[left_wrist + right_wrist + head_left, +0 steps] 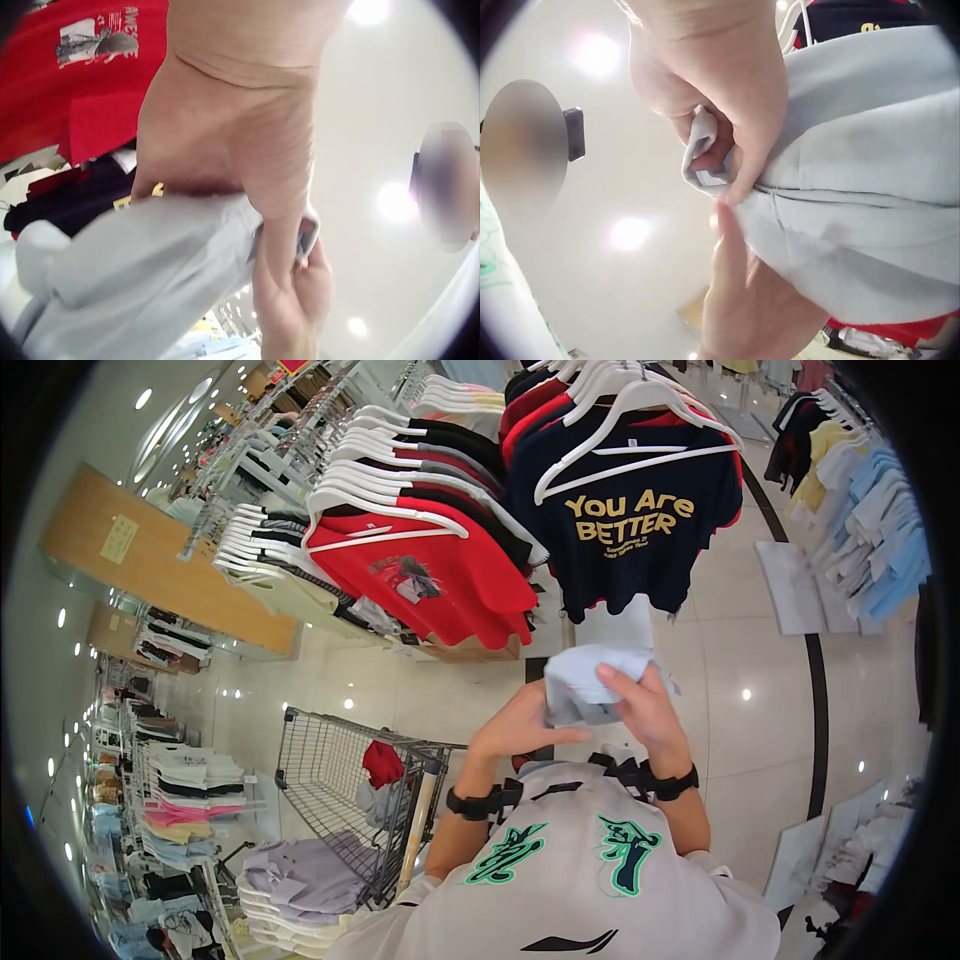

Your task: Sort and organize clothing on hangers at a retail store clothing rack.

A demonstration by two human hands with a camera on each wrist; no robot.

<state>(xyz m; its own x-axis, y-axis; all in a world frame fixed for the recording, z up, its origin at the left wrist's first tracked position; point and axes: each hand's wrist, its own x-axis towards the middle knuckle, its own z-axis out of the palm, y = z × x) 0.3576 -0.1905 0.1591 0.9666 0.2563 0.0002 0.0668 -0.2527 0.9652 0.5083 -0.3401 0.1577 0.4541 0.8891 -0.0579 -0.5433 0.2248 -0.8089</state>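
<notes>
A light grey-blue cloth garment [590, 672] is held up in front of the chest, folded or bunched. My right hand [652, 712] pinches its edge between thumb and fingers; in the right wrist view the right hand [720, 82] has its fingers curled into a rolled edge of the cloth [855, 172]. My left hand [518, 725] lies against the garment's other side, thumb extended toward the right hand. In the left wrist view the cloth [150, 270] hides most of the fingers of the left hand [225, 135].
Ahead hang a red shirt [430, 575] and a navy shirt [630, 510] with yellow lettering, on racks of white hangers. A wire shopping cart [340, 785] with red and grey clothes stands at the left. Pale blue garments [885, 525] hang at the right.
</notes>
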